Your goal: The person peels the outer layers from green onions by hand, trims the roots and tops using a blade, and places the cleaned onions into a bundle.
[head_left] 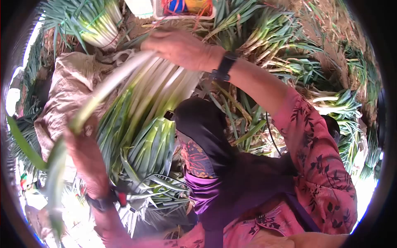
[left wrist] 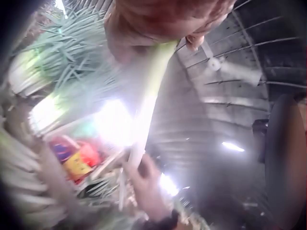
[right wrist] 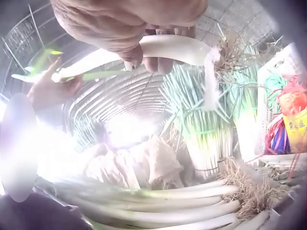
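Observation:
A long green onion is stretched between my two hands above a row of others. My right hand grips its white end, fingers curled round the stalk; in the right wrist view, stringy roots stick out past that hand. Lower left, my left hand holds the same onion where white turns to green, and its leaves trail down beyond the fingers. Under both hands lies the pile of green onions, white ends away from me and leaves toward me.
Beyond the pile stands a tied onion bundle. A white basket with coloured ties and a yellow packet is at the back. Crumpled sacking lies left. More loose onions cover the ground on the right.

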Motion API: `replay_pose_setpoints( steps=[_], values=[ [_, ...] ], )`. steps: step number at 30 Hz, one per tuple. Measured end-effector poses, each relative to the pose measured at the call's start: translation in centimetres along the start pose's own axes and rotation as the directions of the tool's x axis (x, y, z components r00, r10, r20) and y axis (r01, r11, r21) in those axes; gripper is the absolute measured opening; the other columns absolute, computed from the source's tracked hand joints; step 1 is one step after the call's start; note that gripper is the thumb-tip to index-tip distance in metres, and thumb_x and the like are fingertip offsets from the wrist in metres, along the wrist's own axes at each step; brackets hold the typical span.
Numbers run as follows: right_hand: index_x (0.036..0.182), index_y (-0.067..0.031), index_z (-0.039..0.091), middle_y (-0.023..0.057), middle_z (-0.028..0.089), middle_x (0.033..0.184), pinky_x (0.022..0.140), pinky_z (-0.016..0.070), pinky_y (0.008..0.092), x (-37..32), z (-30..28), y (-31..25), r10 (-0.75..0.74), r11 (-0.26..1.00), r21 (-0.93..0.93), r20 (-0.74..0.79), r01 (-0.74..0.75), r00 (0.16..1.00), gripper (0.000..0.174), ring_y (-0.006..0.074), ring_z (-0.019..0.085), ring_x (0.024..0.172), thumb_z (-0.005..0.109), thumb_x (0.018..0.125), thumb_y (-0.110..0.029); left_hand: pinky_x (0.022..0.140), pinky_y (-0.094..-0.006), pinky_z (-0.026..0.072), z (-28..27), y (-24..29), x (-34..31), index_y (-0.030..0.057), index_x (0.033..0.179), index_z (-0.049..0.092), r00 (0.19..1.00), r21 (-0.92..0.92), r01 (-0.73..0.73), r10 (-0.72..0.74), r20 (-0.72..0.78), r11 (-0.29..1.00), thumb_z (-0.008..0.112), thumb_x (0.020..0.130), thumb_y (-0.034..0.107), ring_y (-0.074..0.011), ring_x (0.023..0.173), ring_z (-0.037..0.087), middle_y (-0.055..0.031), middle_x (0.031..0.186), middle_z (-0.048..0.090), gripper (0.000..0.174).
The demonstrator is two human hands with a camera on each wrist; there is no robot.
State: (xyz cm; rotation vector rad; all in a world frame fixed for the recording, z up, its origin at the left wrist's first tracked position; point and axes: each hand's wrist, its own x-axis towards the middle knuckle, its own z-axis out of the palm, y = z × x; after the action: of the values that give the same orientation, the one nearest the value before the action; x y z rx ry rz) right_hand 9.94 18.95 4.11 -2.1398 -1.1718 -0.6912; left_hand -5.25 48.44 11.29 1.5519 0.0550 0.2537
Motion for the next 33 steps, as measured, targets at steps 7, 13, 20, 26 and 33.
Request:
replay_pose_setpoints(
  steps=[7,13,20,26,33],
  values=[
    [0.085,-0.0038,0.05,0.0087,0.051,0.087,0.075,0.0545,0.0378,-3.2,11.3,1.7,0.001,0.999,0.038,0.474,-0.022,0.881,0.011,0.0252,0.058,0.083,0.057,0.079,0.0,0.078,-0.0324,0.0563,-0.3,-1.4,-6.5,-0.0015,0.117,0.057,0.534,0.216,0.776,-0.799,0.276,0.593,0.062,0.088,0.009,-0.0233,0.091,0.067,-0.0163,0.1,0.067,0.032],
    [0.104,-0.0018,0.058,0.015,0.06,0.102,0.089,0.0506,0.0383,-4.9,16.2,8.9,0.422,0.9,-0.124,0.494,-0.419,0.76,0.025,0.0301,0.06,0.097,0.046,0.083,0.005,0.072,-0.0233,0.0492,-1.9,1.4,-2.2,0.0001,0.104,0.066,0.827,0.615,0.417,-0.561,0.05,0.67,0.053,0.091,0.008,-0.0133,0.082,0.063,-0.0097,0.09,0.07,0.021],
    [0.125,-0.0019,0.046,0.0158,0.057,0.11,0.098,0.0433,0.0376,-4.8,13.7,3.1,0.069,0.976,0.112,0.657,-0.188,0.751,0.038,0.0292,0.052,0.11,0.051,0.087,-0.002,0.073,-0.0403,0.0465,-0.3,-3.0,-7.9,0.0052,0.092,0.064,0.629,0.809,-0.367,-0.518,0.58,0.459,0.065,0.079,0.006,-0.0313,0.078,0.06,-0.01,0.082,0.063,0.013],
    [0.122,-0.0009,0.047,0.0167,0.056,0.109,0.101,0.0392,0.0388,-6.5,14.8,3.9,0.054,0.998,-0.004,0.588,-0.064,0.807,0.04,0.0321,0.051,0.109,0.053,0.084,-0.003,0.067,-0.0411,0.0474,-4.1,0.5,-10.2,0.0085,0.084,0.064,0.64,0.896,-0.437,-0.674,0.369,0.076,0.067,0.079,0.014,-0.0287,0.071,0.061,-0.0076,0.077,0.063,0.008],
    [0.132,-0.0053,0.044,0.0164,0.049,0.131,0.111,0.0304,0.0364,-7.5,15.3,3.4,0.098,0.995,-0.073,0.586,-0.068,0.804,0.05,0.0298,0.04,0.128,0.052,0.083,-0.001,0.062,-0.0401,0.0489,-10.6,4.8,-10.5,0.0036,0.067,0.065,0.728,0.84,-0.347,-0.684,-0.039,-0.417,0.062,0.079,0.032,-0.0291,0.063,0.061,-0.0122,0.062,0.06,0.031]
  ],
)
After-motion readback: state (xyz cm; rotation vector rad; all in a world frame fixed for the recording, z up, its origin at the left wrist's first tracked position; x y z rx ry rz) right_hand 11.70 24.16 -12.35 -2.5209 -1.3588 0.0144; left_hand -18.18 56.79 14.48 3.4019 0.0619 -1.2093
